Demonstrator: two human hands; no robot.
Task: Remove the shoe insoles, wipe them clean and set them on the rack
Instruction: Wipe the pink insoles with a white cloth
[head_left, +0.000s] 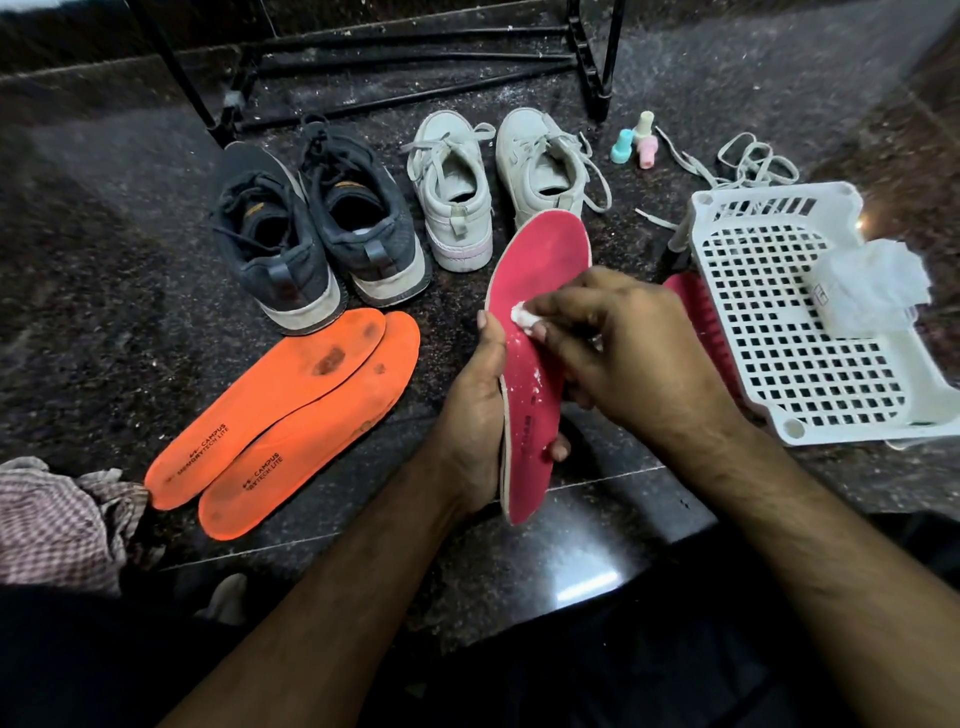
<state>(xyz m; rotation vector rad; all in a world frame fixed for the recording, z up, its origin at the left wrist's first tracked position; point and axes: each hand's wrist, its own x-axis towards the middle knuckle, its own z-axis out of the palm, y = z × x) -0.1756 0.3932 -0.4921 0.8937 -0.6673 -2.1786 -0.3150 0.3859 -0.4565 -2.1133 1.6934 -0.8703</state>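
Note:
My left hand grips a pink insole by its heel half, holding it upright and tilted. My right hand pinches a small white wad against the insole's middle; white flecks speckle the pink surface. A second pink insole lies partly under the white plastic rack at the right. Two orange insoles lie overlapped on the dark stone floor at the left. Behind them stand a pair of dark grey sneakers and a pair of white sneakers.
A white wipe packet rests on the white rack. Loose white laces and small pastel bottles lie behind it. A black metal frame stands at the back. A checked cloth lies at the left edge.

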